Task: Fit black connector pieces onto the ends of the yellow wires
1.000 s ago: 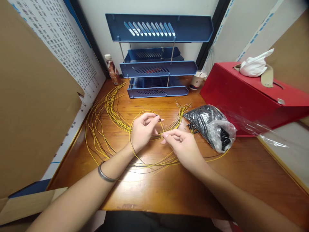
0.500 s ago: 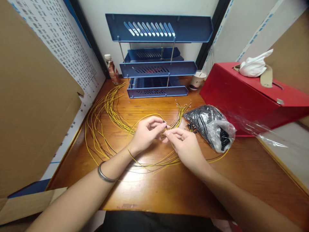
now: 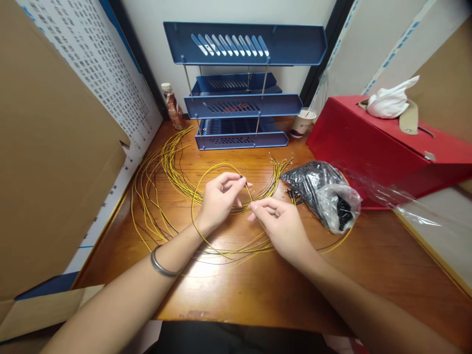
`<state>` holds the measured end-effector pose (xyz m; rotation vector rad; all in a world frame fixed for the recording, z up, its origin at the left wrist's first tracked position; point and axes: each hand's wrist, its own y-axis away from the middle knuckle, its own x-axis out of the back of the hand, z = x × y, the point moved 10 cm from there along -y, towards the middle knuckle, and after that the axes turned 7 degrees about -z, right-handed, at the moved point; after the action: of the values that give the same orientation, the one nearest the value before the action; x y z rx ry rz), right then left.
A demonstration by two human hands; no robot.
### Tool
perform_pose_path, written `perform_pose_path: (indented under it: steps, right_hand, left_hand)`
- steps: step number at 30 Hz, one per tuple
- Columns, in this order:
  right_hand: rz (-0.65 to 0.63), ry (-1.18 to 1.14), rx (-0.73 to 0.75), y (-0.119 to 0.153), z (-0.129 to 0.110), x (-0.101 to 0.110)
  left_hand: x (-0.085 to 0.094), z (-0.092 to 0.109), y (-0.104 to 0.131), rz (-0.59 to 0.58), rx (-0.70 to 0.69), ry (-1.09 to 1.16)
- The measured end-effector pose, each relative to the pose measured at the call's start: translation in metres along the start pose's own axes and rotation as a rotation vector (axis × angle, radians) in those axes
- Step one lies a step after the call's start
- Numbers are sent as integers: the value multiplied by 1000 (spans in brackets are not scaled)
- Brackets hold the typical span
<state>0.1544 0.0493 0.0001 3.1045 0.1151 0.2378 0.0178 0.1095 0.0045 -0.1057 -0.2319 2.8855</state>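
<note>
Between the closed fingers of the left hand (image 3: pixel 220 199), a small dark piece (image 3: pixel 242 178), probably a connector, is gripped above the brown wooden bench (image 3: pixel 221 295); a thin yellow wire (image 3: pixel 249 193) is pinched just nearer by the right hand (image 3: pixel 278 221). Control is judged best if the wire is held straight and unkinked, close to the piece. Small black parts (image 3: pixel 344 211) are contained in the clear plastic bag (image 3: pixel 324 194) at right; white tissue (image 3: pixel 389 101) is seen atop the red box (image 3: pixel 342 132) beyond.
</note>
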Motion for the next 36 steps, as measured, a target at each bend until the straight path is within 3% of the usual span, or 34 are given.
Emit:
perform_pose_path:
  steps: [14,36]
  right_hand:
    - [-7,-16,-71,1,5,-1]
    - [5,-12,-37,1,0,2]
  left_hand:
    - [-3,0,2,-9,-21,14]
    - [-16,1,8,-101,-2,12]
